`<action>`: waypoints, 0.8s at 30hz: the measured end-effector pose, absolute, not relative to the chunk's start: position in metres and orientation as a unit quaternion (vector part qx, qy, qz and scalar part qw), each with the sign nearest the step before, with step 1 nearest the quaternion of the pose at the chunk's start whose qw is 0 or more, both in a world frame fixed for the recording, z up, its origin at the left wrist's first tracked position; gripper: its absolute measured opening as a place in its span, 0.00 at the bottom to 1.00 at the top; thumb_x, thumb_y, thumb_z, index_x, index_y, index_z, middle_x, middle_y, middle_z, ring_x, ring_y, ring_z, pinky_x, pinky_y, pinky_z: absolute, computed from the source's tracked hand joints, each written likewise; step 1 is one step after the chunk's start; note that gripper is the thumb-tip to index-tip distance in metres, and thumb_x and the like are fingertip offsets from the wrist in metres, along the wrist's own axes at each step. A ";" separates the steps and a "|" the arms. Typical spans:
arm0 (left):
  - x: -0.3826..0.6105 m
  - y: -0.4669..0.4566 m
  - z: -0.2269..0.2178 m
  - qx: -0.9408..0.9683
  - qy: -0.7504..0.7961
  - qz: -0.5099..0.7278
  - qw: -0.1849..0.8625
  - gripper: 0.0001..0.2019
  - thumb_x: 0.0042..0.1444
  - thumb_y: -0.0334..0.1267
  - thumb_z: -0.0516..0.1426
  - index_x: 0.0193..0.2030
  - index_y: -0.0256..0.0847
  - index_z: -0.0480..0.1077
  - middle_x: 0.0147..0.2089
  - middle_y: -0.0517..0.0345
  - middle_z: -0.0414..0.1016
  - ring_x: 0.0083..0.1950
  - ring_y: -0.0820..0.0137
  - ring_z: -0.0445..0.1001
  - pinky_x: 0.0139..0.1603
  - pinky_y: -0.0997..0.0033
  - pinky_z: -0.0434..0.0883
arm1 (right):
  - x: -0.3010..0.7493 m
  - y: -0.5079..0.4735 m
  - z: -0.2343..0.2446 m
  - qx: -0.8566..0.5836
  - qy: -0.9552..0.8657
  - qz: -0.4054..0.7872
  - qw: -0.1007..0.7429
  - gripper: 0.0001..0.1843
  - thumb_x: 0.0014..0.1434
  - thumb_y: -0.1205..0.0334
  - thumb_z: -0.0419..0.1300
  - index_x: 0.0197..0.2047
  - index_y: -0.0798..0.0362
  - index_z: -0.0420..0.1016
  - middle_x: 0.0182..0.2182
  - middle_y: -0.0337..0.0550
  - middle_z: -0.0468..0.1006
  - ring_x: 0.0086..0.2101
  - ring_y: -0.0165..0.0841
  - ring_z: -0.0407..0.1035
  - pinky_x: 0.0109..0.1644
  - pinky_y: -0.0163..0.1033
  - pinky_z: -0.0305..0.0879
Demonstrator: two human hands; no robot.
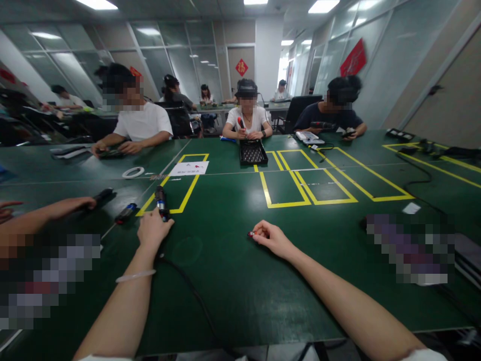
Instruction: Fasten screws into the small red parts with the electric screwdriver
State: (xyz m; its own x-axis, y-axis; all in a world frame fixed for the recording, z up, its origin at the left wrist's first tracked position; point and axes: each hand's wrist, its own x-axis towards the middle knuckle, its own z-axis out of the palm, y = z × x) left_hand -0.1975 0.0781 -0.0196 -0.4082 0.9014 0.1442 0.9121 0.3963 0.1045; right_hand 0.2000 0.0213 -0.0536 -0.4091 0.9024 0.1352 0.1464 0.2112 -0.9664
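Note:
My left hand [153,229] grips the near end of a dark cylindrical tool with a blue band [161,196], which lies across the yellow tape. Whether it is a flashlight or a screwdriver I cannot tell. My right hand [271,239] is pinched shut on a small red and black piece [251,234] just above or on the green table [225,281]. The piece is too small to name. Left of my left hand lies another cylindrical tool with a blue band [126,213].
A co-worker's hand [80,204] at the left touches a dark tool [103,195]. Yellow tape [289,204] marks boxes on the table. A printed sheet [189,168], a white ring [133,172] and a black tray [253,153] lie farther off. A black cable [191,286] runs between my arms.

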 end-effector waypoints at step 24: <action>-0.005 -0.001 -0.021 -0.871 -0.459 -0.157 -0.075 0.33 0.54 0.36 0.54 0.68 0.47 0.50 0.60 0.50 0.62 0.56 0.59 0.64 0.56 0.59 0.66 | 0.198 0.019 -0.059 -0.397 -0.745 0.412 0.343 0.10 0.54 0.58 0.63 0.33 0.53 0.66 0.22 0.33 0.67 0.23 0.27 0.61 0.28 0.32 0.56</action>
State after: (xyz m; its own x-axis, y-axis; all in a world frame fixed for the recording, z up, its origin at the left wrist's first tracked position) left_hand -0.0047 -0.0011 -0.0208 0.5287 0.8239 0.2042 0.7767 -0.5666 0.2752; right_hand 0.1983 0.0191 -0.0592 -0.4497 0.8742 0.1833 0.3086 0.3446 -0.8866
